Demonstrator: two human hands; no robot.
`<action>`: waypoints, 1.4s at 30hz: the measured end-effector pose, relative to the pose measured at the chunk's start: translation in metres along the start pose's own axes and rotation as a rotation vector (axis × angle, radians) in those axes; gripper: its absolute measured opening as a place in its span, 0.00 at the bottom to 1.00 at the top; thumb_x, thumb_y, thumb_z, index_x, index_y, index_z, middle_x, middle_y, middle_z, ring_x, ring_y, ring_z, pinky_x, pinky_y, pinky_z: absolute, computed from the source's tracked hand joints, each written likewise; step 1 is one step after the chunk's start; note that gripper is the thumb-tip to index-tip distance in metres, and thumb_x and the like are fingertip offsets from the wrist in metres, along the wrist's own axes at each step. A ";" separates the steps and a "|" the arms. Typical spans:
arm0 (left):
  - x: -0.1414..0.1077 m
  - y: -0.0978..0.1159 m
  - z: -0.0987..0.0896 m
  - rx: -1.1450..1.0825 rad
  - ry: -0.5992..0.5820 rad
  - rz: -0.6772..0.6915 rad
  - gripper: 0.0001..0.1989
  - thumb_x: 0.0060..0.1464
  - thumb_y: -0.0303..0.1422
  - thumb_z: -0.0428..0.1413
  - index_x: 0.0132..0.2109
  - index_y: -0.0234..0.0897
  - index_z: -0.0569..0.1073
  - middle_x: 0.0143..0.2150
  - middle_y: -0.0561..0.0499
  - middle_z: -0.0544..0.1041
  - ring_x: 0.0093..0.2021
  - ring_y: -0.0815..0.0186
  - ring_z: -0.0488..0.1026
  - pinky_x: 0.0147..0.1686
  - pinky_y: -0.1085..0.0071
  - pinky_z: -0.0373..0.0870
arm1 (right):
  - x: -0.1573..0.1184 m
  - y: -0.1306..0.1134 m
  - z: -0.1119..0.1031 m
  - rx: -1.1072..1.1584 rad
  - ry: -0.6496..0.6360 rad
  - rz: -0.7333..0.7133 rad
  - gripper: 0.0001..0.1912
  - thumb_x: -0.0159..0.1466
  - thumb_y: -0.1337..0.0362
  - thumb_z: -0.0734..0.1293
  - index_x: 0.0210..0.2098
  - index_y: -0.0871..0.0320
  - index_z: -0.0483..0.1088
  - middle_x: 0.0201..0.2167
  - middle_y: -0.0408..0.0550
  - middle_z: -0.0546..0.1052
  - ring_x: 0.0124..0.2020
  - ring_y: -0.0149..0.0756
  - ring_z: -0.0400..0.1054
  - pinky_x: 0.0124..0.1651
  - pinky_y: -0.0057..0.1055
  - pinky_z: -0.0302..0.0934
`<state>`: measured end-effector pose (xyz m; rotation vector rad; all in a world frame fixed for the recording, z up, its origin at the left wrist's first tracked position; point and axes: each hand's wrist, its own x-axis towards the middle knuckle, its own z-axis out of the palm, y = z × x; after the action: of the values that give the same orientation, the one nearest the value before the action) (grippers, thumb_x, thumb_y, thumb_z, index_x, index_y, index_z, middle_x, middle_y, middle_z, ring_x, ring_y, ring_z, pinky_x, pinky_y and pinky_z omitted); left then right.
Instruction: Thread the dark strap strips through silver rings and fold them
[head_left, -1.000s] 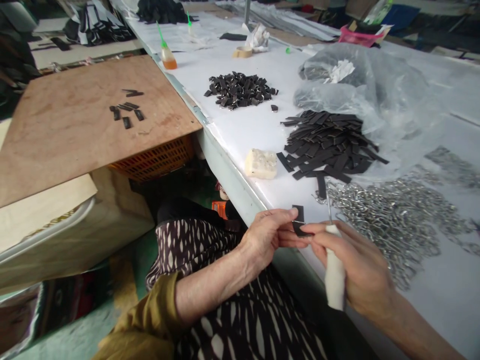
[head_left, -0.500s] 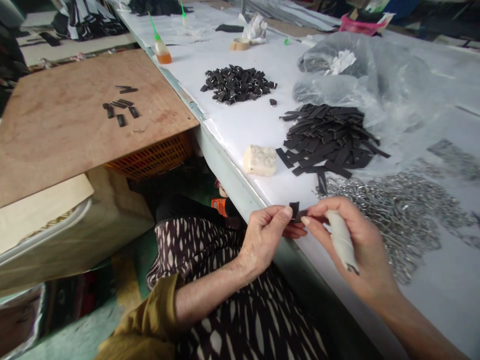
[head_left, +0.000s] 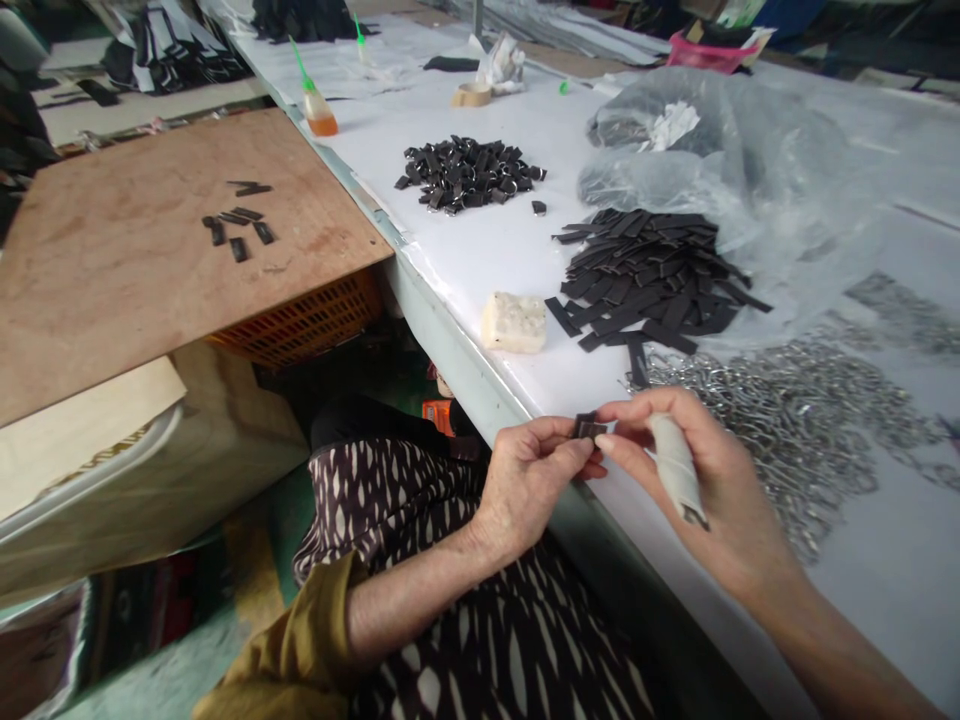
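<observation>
**Well, we have 1 small black strip [head_left: 590, 428] in a tight pinch**

Right at the fingertips of the left hand [head_left: 529, 480], we see the strip held between thumb and forefinger, with the fingers closed narrow on it, just above the edge of the white table [head_left: 480, 250]. The right hand [head_left: 697, 480] curls its fingers around a white-wrapped tool handle [head_left: 675, 465], a small metal tip showing at its lower end. Its forefinger [head_left: 604, 442] reaches toward the strip; we cannot tell whether they touch.

Just past the right fingers lies a heap of silver metal links [head_left: 780, 430]. Beyond the fingertips we see a heap of long black strips [head_left: 645, 280], backed by a clear plastic bag [head_left: 697, 150]. Farther from the fingers sit an off-white lump [head_left: 514, 323] and a pile of short black pieces [head_left: 469, 175]. Out left of the left fingers, a plywood board [head_left: 150, 250] carries a few black pieces [head_left: 236, 225], with an orange plastic crate [head_left: 300, 325] beneath it.
</observation>
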<state>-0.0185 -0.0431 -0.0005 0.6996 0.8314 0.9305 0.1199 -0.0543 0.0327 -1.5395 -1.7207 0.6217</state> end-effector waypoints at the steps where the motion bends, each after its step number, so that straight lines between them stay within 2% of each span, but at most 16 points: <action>1: 0.000 0.000 0.000 0.000 0.004 -0.008 0.11 0.49 0.32 0.57 0.37 0.27 0.75 0.27 0.46 0.75 0.29 0.66 0.73 0.36 0.68 0.70 | 0.000 -0.001 0.000 0.009 -0.002 -0.003 0.07 0.57 0.68 0.67 0.34 0.53 0.64 0.33 0.46 0.76 0.28 0.32 0.72 0.25 0.24 0.69; 7: 0.001 0.001 -0.001 0.018 0.006 -0.015 0.11 0.49 0.31 0.56 0.37 0.26 0.75 0.27 0.46 0.75 0.28 0.65 0.73 0.37 0.67 0.69 | 0.004 -0.001 0.004 0.063 -0.021 0.038 0.06 0.57 0.67 0.66 0.33 0.54 0.64 0.32 0.45 0.75 0.28 0.32 0.72 0.23 0.24 0.67; 14: 0.002 0.001 0.001 0.035 0.003 -0.026 0.07 0.49 0.29 0.55 0.33 0.27 0.74 0.25 0.47 0.73 0.28 0.67 0.72 0.36 0.69 0.68 | 0.009 0.002 0.002 0.112 -0.078 0.046 0.08 0.56 0.69 0.67 0.31 0.53 0.63 0.25 0.42 0.74 0.22 0.31 0.70 0.22 0.25 0.66; 20: 0.003 0.002 0.001 0.044 -0.010 -0.028 0.09 0.49 0.32 0.55 0.33 0.28 0.75 0.28 0.46 0.75 0.29 0.66 0.73 0.36 0.69 0.68 | 0.012 0.000 0.002 0.069 -0.064 -0.014 0.08 0.56 0.70 0.66 0.31 0.53 0.63 0.23 0.41 0.73 0.21 0.31 0.69 0.19 0.25 0.65; 23: 0.003 0.005 -0.003 0.155 -0.028 -0.050 0.10 0.50 0.34 0.54 0.35 0.30 0.75 0.28 0.48 0.74 0.24 0.69 0.70 0.29 0.73 0.67 | 0.012 -0.004 -0.001 0.024 -0.059 -0.051 0.07 0.56 0.70 0.66 0.30 0.53 0.63 0.23 0.41 0.72 0.20 0.30 0.68 0.18 0.24 0.63; 26: 0.002 0.011 -0.010 0.373 0.009 0.054 0.11 0.48 0.35 0.56 0.38 0.34 0.76 0.36 0.48 0.75 0.23 0.74 0.66 0.24 0.76 0.62 | 0.013 -0.008 -0.004 -0.003 -0.065 -0.067 0.07 0.57 0.69 0.66 0.29 0.53 0.62 0.23 0.41 0.72 0.20 0.30 0.68 0.18 0.23 0.62; 28: 0.001 0.013 -0.012 0.421 0.049 0.113 0.13 0.46 0.35 0.59 0.40 0.36 0.76 0.35 0.50 0.75 0.24 0.74 0.65 0.23 0.77 0.61 | 0.014 -0.010 -0.004 0.012 -0.069 -0.070 0.07 0.57 0.68 0.66 0.29 0.53 0.61 0.22 0.41 0.72 0.20 0.29 0.68 0.19 0.23 0.63; 31: 0.002 0.016 -0.011 0.249 -0.031 0.010 0.15 0.46 0.36 0.58 0.41 0.33 0.75 0.26 0.51 0.72 0.22 0.72 0.65 0.18 0.77 0.60 | 0.016 -0.013 -0.003 0.043 -0.082 -0.063 0.08 0.56 0.68 0.66 0.28 0.53 0.61 0.21 0.40 0.71 0.19 0.28 0.67 0.18 0.22 0.62; 34: 0.003 0.016 -0.006 0.027 -0.106 -0.077 0.13 0.46 0.34 0.57 0.36 0.28 0.75 0.26 0.48 0.72 0.25 0.68 0.70 0.21 0.75 0.65 | 0.017 -0.015 -0.002 0.064 -0.091 -0.069 0.08 0.56 0.69 0.66 0.27 0.53 0.60 0.20 0.39 0.70 0.18 0.27 0.66 0.17 0.21 0.62; 37: 0.003 0.016 -0.002 -0.048 -0.068 -0.091 0.11 0.44 0.32 0.59 0.33 0.26 0.75 0.25 0.47 0.72 0.27 0.66 0.72 0.27 0.73 0.69 | 0.016 -0.016 -0.002 0.083 -0.094 -0.049 0.08 0.56 0.69 0.65 0.28 0.53 0.61 0.20 0.39 0.71 0.19 0.28 0.67 0.18 0.21 0.63; 42: 0.002 0.016 -0.002 -0.068 -0.043 -0.076 0.10 0.42 0.31 0.59 0.31 0.26 0.75 0.23 0.47 0.72 0.25 0.67 0.72 0.29 0.71 0.70 | 0.014 -0.022 -0.003 0.078 -0.096 0.060 0.07 0.55 0.67 0.65 0.27 0.54 0.60 0.20 0.39 0.70 0.20 0.28 0.67 0.20 0.23 0.62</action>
<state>-0.0255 -0.0343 0.0107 0.6233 0.7791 0.8688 0.1078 -0.0443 0.0543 -1.5326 -1.7050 0.7955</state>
